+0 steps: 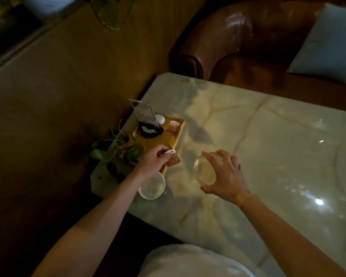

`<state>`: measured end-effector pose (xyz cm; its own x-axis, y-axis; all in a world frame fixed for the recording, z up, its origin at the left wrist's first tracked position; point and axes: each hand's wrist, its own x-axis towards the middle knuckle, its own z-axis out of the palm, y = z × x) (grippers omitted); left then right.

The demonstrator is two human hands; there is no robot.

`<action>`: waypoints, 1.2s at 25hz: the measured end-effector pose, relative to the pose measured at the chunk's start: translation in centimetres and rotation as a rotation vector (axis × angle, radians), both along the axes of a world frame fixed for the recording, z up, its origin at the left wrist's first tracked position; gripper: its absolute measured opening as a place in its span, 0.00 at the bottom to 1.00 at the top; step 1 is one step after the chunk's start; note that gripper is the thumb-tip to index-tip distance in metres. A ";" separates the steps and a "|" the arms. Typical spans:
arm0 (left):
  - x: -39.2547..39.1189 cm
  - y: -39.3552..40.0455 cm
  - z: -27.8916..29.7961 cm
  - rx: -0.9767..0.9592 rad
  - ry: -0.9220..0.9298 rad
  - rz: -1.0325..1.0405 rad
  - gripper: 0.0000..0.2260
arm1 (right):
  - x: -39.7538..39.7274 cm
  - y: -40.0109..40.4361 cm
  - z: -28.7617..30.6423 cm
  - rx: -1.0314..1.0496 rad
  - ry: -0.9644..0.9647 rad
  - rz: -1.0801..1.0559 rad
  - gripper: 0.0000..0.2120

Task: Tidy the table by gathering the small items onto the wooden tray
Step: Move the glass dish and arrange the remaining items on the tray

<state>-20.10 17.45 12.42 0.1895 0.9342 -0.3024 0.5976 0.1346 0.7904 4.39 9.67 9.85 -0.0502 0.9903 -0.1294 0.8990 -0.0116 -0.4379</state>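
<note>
Wooden tray (175, 134): at marble table (268, 148) left edge. Left hand (154, 161) pinches small amber packet (173, 160) over tray's near end. Right hand (226, 174) grips clear glass jar (206, 169), tilted. White bowl (152, 187) just beside tray.

Brown leather sofa (238, 33), pale blue cushion (328, 45) (resting on its seat), potted vine (126, 150)

Dim and warm-toned, with glare spots right of centre on the glossy marble table (268, 156), soft shadows, blurred bowed edges.
</note>
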 end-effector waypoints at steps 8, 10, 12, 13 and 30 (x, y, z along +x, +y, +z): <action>-5.7 8.4 0.0 0.174 0.094 -0.169 0.06 | -7.7 4.5 -1.0 -0.047 -0.017 -0.119 0.51; -6.6 10.0 -0.3 0.166 0.092 -0.247 0.05 | -9.1 5.4 -1.4 -0.064 -0.016 -0.156 0.51; -6.9 11.1 -0.7 0.178 0.107 -0.315 0.05 | -10.3 5.9 -1.6 -0.078 -0.015 -0.179 0.53; -6.8 11.6 -0.8 0.183 0.119 -0.340 0.06 | -10.9 6.1 -1.6 -0.081 -0.018 -0.185 0.53; -4.2 17.7 -5.5 0.491 0.627 -0.820 0.08 | -19.0 11.7 -6.6 -0.181 -0.098 -0.080 0.55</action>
<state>-24.34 35.12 6.88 0.7414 0.6421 -0.1951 0.6706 -0.7193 0.1813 -14.65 21.33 3.21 0.0488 0.9507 -0.3063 0.9301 -0.1550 -0.3329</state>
